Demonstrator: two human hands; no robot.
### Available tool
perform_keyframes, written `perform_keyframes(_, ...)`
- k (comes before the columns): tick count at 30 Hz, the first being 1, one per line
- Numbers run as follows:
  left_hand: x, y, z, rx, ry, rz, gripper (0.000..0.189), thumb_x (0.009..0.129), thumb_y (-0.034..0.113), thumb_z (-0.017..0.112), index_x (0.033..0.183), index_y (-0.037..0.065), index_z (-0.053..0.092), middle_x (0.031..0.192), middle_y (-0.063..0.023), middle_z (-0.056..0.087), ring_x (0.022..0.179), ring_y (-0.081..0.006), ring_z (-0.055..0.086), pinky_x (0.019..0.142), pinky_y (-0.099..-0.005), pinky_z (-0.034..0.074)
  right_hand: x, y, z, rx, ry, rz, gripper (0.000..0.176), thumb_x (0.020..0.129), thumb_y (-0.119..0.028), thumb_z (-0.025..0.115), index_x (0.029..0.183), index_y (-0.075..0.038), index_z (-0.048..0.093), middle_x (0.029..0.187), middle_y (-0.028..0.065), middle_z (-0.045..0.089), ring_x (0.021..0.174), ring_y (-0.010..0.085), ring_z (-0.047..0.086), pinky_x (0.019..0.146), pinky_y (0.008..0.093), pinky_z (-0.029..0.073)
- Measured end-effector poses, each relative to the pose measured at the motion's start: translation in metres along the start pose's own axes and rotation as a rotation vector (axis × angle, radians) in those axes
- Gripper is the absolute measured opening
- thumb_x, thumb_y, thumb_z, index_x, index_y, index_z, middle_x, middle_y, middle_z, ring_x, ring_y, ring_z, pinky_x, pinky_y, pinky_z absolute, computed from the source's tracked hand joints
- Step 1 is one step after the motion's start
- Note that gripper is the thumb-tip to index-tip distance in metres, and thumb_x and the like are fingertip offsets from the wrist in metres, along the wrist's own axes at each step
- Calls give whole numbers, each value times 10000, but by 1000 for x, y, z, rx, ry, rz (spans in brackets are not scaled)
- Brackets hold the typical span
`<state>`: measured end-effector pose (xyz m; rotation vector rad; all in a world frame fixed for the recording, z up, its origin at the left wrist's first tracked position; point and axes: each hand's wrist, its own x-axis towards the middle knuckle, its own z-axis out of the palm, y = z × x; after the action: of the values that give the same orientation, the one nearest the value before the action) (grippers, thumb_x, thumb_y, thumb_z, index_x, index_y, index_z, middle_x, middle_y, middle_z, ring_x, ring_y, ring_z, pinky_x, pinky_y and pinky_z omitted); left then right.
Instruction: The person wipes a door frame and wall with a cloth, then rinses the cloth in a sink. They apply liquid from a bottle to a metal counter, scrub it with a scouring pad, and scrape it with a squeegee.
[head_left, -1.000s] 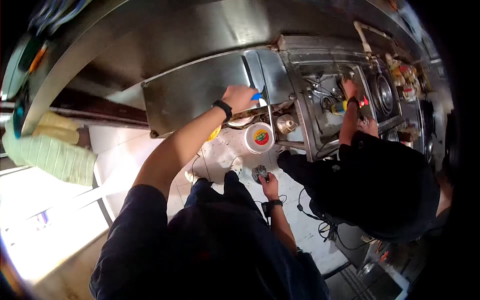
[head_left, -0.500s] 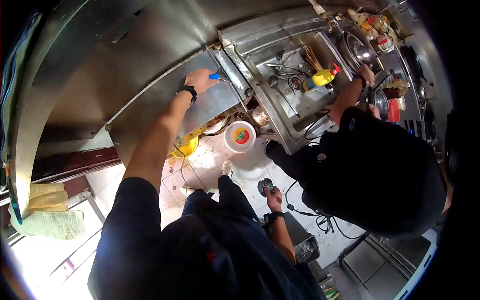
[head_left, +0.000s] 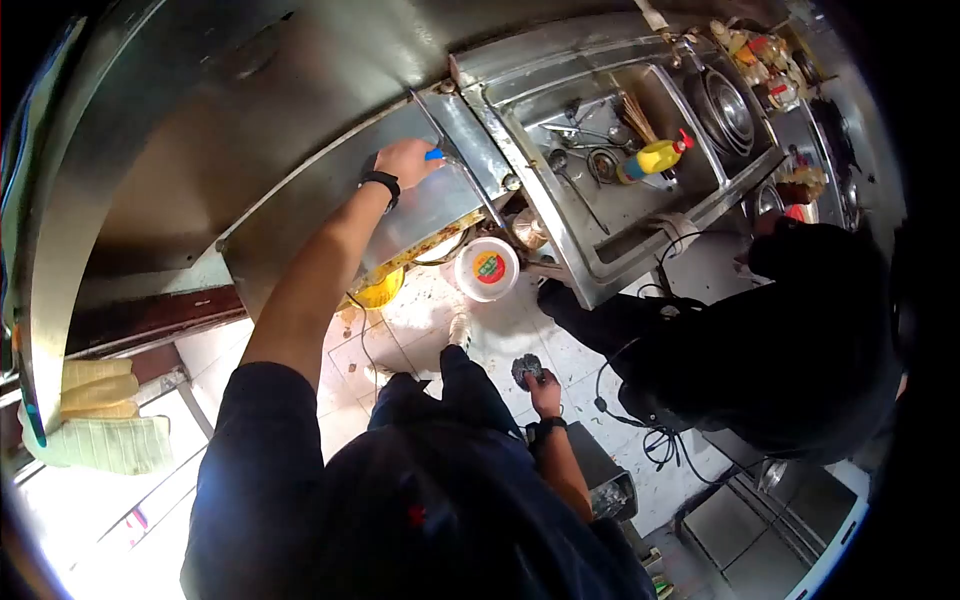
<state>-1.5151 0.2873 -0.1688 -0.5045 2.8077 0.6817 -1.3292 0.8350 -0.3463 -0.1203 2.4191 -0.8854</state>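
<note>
My left hand [head_left: 405, 163] is closed on a blue-handled tool [head_left: 434, 154] above the flat steel counter [head_left: 330, 190], beside its raised right edge. What the tool's far end looks like is hard to make out. Low in the view, my right hand [head_left: 546, 393] grips a dark grey scouring pad [head_left: 526, 371] over the tiled floor. A white tub [head_left: 487, 269] with a red, yellow and green label stands on the floor below the counter's edge, next to a yellow basket [head_left: 381, 291].
A steel sink [head_left: 620, 262] at the upper right holds ladles, sticks and a yellow bottle [head_left: 655, 157]. Metal bowls [head_left: 728, 110] sit beyond it. A co-worker in black [head_left: 790, 340] stands at the right, near cables [head_left: 655, 445]. Cloths [head_left: 110, 445] hang at the left.
The co-worker's arm has drawn back from the bowls, and their body has shifted right and down. My hands keep their grips, with little movement. The view has shifted slightly.
</note>
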Motion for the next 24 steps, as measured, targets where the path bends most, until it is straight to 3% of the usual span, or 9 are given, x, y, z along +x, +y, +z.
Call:
perform_keyframes(3,-29,-28,3,53,60,-10,407,876,451,649,1138,147,721,1048,-158,717,980,-372,671,883,-463,523,3,-2,6,24,-65,22,508,871,-424,689,982,69,636,949,277,660,904,446,631,785,479,503)
perform_keyframes(5,-58,-46,0,57,50,-55,413,878,448,645,1140,137,719,1058,-158,715,993,-369,668,892,-457,522,9,-6,12,11,-15,25,415,865,-329,734,1012,52,657,886,216,709,817,322,696,721,388,532)
perform_keyframes(6,-76,-55,-3,56,31,-83,418,881,445,641,1141,127,717,1068,-158,713,1005,-366,666,901,-451,520,12,-7,12,34,-85,64,527,842,-379,733,1073,86,642,1018,291,672,955,423,659,823,443,518)
perform_keyframes(9,-131,-88,-12,-33,-35,-198,433,885,444,635,1162,120,712,1101,-166,704,1028,-364,660,912,-445,518,17,-13,22,0,-83,-11,480,829,-352,748,1018,79,654,927,265,687,878,417,670,780,439,526)
perform_keyframes(17,-272,-155,15,-90,157,-436,478,881,455,654,1180,85,704,1095,-184,706,1030,-358,669,918,-434,527,25,-44,46,-82,-228,-115,422,821,-363,734,937,36,666,884,245,694,840,404,674,755,443,520)
perform_keyframes(19,-302,-162,27,-120,226,-489,427,880,444,655,1109,91,729,1046,-181,714,987,-355,681,868,-438,540,27,-45,50,-159,-265,-123,399,844,-353,728,958,26,671,887,213,711,845,343,692,759,413,526)
perform_keyframes(22,-330,-176,45,-172,335,-652,351,870,413,665,969,85,742,950,-179,721,907,-363,690,805,-462,541,34,-56,51,-215,-290,-180,413,832,-363,734,955,26,674,896,227,707,872,374,691,768,428,527)
perform_keyframes(24,-341,-187,63,-182,381,-715,360,862,426,670,963,87,744,941,-180,722,901,-365,691,805,-462,542,40,-61,50,-226,-307,-204,418,827,-365,737,956,28,674,899,231,705,878,383,690,772,432,527)
